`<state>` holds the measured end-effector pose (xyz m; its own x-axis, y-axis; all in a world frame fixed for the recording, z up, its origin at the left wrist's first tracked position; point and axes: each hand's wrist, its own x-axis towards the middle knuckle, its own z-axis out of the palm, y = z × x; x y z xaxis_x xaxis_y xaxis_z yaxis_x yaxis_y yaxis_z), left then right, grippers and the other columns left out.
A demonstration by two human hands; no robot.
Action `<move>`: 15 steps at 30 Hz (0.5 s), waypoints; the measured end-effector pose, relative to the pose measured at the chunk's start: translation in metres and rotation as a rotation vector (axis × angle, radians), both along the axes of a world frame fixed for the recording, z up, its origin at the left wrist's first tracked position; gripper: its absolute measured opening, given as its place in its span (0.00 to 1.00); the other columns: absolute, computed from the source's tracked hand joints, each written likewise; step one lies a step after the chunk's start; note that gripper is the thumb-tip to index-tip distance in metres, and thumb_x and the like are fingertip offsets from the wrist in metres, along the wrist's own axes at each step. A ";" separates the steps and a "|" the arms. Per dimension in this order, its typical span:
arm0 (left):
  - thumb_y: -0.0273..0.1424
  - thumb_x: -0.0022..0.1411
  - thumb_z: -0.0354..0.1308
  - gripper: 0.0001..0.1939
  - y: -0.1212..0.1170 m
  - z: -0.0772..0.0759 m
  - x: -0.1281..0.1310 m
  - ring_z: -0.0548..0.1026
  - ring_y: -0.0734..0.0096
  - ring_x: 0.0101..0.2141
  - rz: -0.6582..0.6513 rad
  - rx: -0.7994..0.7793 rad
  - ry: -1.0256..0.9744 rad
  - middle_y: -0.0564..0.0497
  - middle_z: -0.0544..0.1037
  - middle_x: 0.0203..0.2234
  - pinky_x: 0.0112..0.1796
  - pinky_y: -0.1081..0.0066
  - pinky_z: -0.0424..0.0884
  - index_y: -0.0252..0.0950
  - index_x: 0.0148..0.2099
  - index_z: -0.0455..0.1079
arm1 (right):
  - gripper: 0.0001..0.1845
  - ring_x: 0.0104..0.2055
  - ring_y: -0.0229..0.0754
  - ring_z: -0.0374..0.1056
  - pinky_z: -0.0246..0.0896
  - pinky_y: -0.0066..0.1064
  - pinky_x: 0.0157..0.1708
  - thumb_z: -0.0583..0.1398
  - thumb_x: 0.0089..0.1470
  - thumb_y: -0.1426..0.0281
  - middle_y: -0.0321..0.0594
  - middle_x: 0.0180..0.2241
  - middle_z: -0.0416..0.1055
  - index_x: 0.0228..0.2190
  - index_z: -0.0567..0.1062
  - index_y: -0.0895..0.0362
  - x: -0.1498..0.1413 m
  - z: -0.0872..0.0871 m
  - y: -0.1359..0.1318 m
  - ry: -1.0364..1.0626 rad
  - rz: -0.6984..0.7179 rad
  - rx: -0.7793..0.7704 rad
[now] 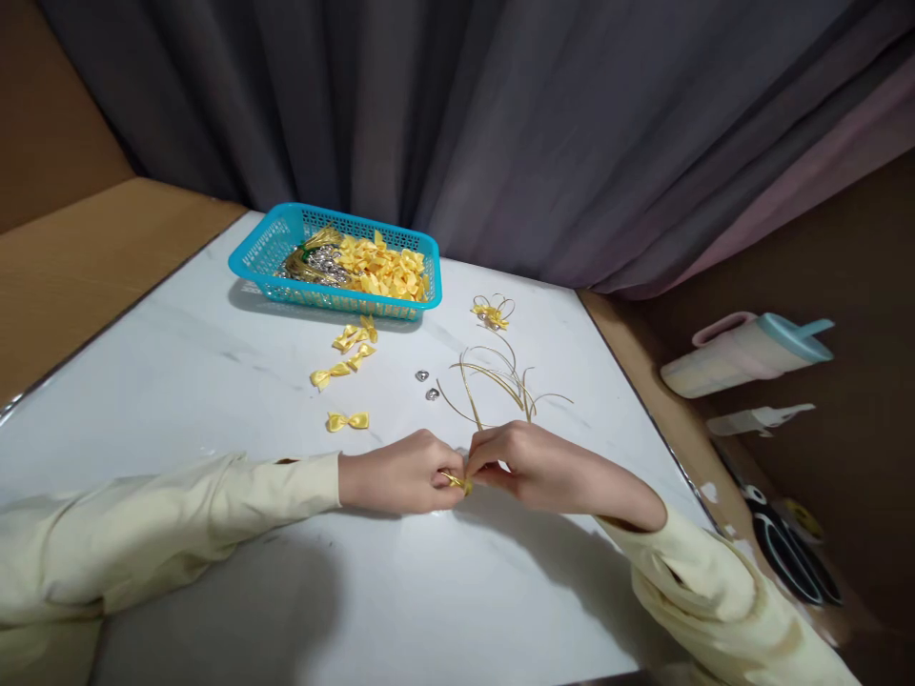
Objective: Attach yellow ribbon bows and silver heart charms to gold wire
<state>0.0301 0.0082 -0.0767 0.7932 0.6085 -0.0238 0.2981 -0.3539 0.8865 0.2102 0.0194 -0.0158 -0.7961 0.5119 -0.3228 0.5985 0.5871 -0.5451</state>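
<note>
1. Cream sleeves [715,591] reach in behind both hands, nearest the camera.
2. Left hand [407,472] is curled nearly closed, pinching a small yellow piece [467,487] with gold strand, likely to steady it.
3. Right hand [525,465] meets it, fingertips nearly together, probably for fine control; whether they grip anything is unclear.
4. Gold strands [493,378] lie just beyond the right hand, yellow bows [348,421] beyond the left, seemingly for easy reach.
</note>
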 end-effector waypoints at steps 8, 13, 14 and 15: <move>0.22 0.52 0.49 0.14 -0.001 0.001 0.000 0.57 0.80 0.21 -0.007 0.010 -0.020 0.58 0.60 0.18 0.23 0.76 0.53 0.36 0.20 0.47 | 0.16 0.28 0.35 0.66 0.56 0.23 0.27 0.54 0.47 0.85 0.39 0.30 0.75 0.32 0.78 0.60 -0.001 0.000 0.006 -0.002 0.001 -0.092; 0.22 0.52 0.49 0.15 -0.001 -0.001 0.000 0.55 0.80 0.20 -0.012 0.027 -0.026 0.58 0.58 0.18 0.24 0.76 0.53 0.36 0.20 0.46 | 0.17 0.30 0.36 0.67 0.57 0.23 0.29 0.54 0.46 0.86 0.39 0.32 0.75 0.33 0.78 0.60 0.000 0.001 0.003 -0.023 -0.028 -0.061; 0.22 0.52 0.49 0.15 -0.001 -0.002 0.000 0.55 0.80 0.21 -0.012 0.030 -0.026 0.59 0.58 0.18 0.24 0.76 0.53 0.36 0.20 0.47 | 0.17 0.30 0.36 0.67 0.58 0.23 0.29 0.54 0.46 0.86 0.39 0.32 0.75 0.33 0.78 0.59 0.000 0.001 0.002 -0.028 -0.032 -0.051; 0.22 0.52 0.49 0.14 -0.001 -0.002 0.000 0.55 0.80 0.21 -0.012 0.033 -0.025 0.59 0.58 0.18 0.24 0.76 0.53 0.36 0.20 0.48 | 0.17 0.31 0.36 0.68 0.58 0.23 0.29 0.54 0.46 0.86 0.39 0.32 0.75 0.33 0.78 0.59 0.001 0.001 0.001 -0.034 -0.037 -0.040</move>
<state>0.0302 0.0076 -0.0783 0.8003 0.5994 0.0160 0.2714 -0.3860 0.8817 0.2112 0.0206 -0.0144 -0.7655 0.5264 -0.3700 0.6375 0.5424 -0.5472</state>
